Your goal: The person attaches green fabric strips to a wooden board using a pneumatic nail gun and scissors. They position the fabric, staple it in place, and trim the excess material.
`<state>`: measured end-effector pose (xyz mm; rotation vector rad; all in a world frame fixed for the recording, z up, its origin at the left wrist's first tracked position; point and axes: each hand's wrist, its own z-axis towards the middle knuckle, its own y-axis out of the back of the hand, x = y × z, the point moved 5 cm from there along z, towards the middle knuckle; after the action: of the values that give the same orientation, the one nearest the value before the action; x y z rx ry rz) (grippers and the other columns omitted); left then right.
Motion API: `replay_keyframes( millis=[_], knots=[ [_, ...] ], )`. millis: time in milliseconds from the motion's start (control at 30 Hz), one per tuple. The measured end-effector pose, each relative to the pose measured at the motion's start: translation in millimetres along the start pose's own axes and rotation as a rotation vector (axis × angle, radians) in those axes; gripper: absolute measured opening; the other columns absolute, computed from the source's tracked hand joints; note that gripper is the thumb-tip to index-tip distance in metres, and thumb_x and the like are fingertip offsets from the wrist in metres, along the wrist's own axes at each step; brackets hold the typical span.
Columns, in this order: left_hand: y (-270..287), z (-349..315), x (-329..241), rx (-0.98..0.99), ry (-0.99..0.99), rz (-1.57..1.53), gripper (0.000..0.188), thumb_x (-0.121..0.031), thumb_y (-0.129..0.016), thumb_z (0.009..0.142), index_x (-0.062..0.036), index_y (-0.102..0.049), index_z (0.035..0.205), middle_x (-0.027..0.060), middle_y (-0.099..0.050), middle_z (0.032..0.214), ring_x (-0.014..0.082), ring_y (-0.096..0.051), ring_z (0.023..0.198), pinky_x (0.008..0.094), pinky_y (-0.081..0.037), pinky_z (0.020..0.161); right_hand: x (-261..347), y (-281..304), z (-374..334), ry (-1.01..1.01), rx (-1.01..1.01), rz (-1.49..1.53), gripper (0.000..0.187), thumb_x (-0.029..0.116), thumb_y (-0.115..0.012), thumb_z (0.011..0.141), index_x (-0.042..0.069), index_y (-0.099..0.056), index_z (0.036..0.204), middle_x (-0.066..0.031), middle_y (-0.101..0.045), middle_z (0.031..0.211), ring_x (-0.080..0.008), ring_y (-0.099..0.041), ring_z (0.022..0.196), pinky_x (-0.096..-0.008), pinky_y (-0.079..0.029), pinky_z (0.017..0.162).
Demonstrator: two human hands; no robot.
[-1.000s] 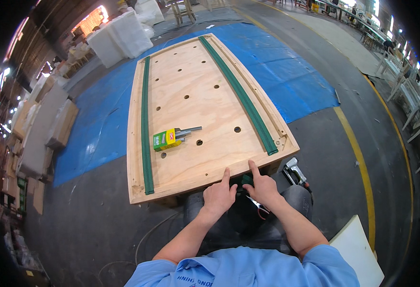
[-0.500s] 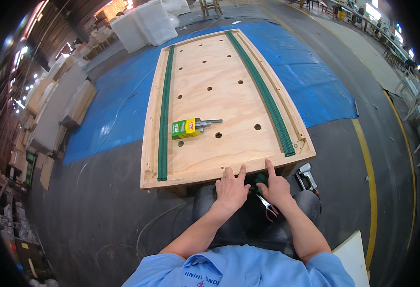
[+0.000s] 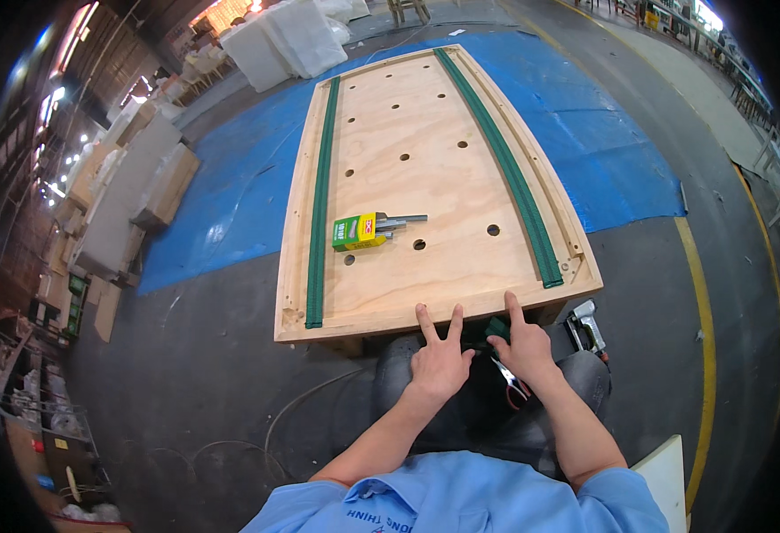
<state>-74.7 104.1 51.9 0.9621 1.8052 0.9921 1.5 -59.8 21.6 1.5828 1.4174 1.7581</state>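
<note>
A wooden frame panel (image 3: 434, 191) with round holes lies in front of me, with a green webbing strap (image 3: 321, 195) running along its left side and another (image 3: 505, 169) along its right. At the near edge, my left hand (image 3: 439, 364) has two fingers stretched apart against the wood, its other fingers curled, holding nothing. My right hand (image 3: 528, 349) points its index finger to the same edge. Its thumb presses on a piece of green webbing (image 3: 497, 329), partly hidden below the rim. Red-handled scissors (image 3: 512, 384) lie at my lap beneath the right hand.
On the panel sits an open green-yellow box of staples (image 3: 359, 232), metal staple strips sticking out. A staple gun (image 3: 586, 329) is right of my knee. Blue sheeting (image 3: 221, 209) covers the floor beyond. A hose (image 3: 292, 410) lies at left; stacked boards (image 3: 132, 204) stand farther left.
My left hand's two fingers have spread wider apart, with the hand drawn slightly back. The right hand keeps its place by the edge. The whole view has shifted a little.
</note>
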Motion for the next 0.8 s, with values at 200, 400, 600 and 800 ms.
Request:
replay_keyframes(
  millis=[200, 400, 600, 800],
  knots=[
    [0, 0, -2, -0.013, 0.017, -0.010, 0.087, -0.042, -0.069, 0.100, -0.0298, -0.021, 0.172, 0.0461, -0.002, 0.167, 0.0584, -0.072, 0.100, 0.0542, -0.062, 0.088, -5, 4, -1, 0.024, 0.007, -0.003, 0.098, 0.034, -0.077, 0.094, 0.007, -0.019, 0.168, -0.0257, -0.074, 0.082, -0.0459, -0.074, 0.080, -0.0549, -0.058, 0.074],
    [4, 0, 1, -0.054, 0.020, -0.036, 0.088, -0.042, -0.068, 0.101, -0.0230, -0.020, 0.172, 0.0450, -0.009, 0.168, 0.0595, -0.070, 0.104, 0.0547, -0.061, 0.090, -7, 7, -2, 0.039, 0.023, 0.012, 0.097, 0.033, -0.077, 0.094, 0.011, -0.019, 0.169, -0.0253, -0.074, 0.082, -0.0455, -0.074, 0.080, -0.0552, -0.058, 0.073],
    [7, 1, 11, -0.154, 0.010, -0.207, 0.095, -0.039, -0.068, 0.100, -0.0111, -0.014, 0.171, 0.0398, -0.018, 0.169, 0.0606, -0.061, 0.123, 0.0555, -0.056, 0.101, -12, 8, -2, 0.031, 0.030, 0.023, 0.098, 0.032, -0.078, 0.093, 0.015, -0.020, 0.170, -0.0256, -0.074, 0.082, -0.0463, -0.074, 0.080, -0.0553, -0.057, 0.075],
    [9, 2, 19, -0.208, -0.013, -0.288, 0.095, -0.038, -0.069, 0.100, -0.0093, -0.013, 0.171, 0.0398, -0.020, 0.168, 0.0603, -0.055, 0.131, 0.0557, -0.051, 0.108, -12, 9, -3, 0.024, 0.031, 0.072, 0.099, 0.028, -0.081, 0.090, 0.017, -0.023, 0.170, -0.0280, -0.074, 0.085, -0.0487, -0.073, 0.085, -0.0560, -0.057, 0.081]
  ],
)
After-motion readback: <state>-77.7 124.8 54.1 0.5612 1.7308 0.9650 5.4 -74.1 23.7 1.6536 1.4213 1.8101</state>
